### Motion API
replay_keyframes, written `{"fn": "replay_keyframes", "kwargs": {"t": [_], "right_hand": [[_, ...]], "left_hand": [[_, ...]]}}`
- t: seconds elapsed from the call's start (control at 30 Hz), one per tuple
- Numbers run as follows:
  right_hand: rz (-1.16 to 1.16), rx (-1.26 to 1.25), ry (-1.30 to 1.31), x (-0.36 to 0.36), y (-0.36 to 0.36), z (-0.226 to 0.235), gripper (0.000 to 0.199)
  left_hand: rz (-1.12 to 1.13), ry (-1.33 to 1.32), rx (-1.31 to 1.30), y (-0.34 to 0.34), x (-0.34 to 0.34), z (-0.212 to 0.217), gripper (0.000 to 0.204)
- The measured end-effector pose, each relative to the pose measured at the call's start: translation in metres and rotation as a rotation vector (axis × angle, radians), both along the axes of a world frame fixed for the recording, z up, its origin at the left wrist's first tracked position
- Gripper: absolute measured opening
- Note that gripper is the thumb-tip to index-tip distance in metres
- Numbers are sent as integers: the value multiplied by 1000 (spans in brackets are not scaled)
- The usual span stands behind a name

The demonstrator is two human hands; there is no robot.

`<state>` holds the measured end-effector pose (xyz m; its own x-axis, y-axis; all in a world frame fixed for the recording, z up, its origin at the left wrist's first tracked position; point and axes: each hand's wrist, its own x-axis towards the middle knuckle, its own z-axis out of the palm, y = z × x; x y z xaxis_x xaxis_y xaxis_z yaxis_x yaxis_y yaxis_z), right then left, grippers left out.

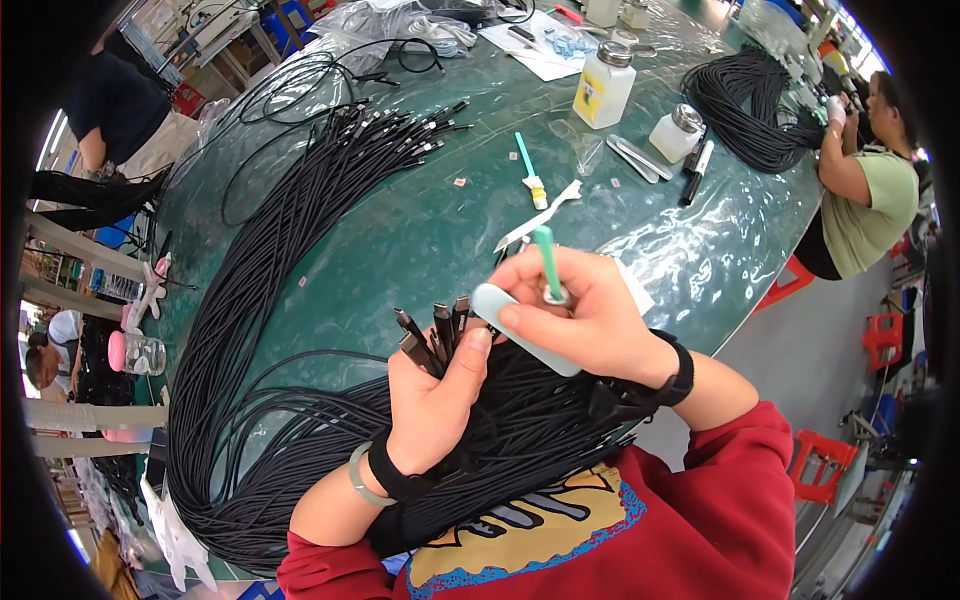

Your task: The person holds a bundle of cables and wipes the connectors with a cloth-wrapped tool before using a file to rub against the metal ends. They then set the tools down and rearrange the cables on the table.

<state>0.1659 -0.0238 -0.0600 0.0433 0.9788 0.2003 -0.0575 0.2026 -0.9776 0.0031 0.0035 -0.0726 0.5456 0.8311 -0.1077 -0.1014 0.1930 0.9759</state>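
Observation:
My left hand is closed around several black cables, and their dark plug ends stick up past the thumb. In my right hand is a pale blue flat piece with a rounded end, its tip close to the plugs. A green stick also rises from the right hand's fingers; its lower end is mostly hidden there. Beneath both hands, a thick bundle of black cables curves over the green table and past my red sweater, with silvery plugs at its far end.
Beyond my hands lie a blue stick with a yellow-and-white end, a white strip, tweezers and a marker. Two bottles stand farther back. A co-worker sits at right beside coiled cables.

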Motion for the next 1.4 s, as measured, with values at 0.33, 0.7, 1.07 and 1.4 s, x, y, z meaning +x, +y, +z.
{"fn": "replay_keyframes", "kwargs": {"t": [0.33, 0.7, 1.07, 1.4], "right_hand": [[-80, -126, 135, 5, 6, 7, 20], [-13, -50, 103, 5, -18, 3, 19], [-41, -53, 35, -7, 2, 7, 19], [-17, -54, -8, -3, -5, 0, 19]], "left_hand": [[-187, -125, -382, 12, 1, 11, 19], [-53, -62, -147, 4, -4, 13, 16], [14, 20, -27, -6, -2, 9, 14], [-4, -19, -88, -3, -3, 4, 17]]}}
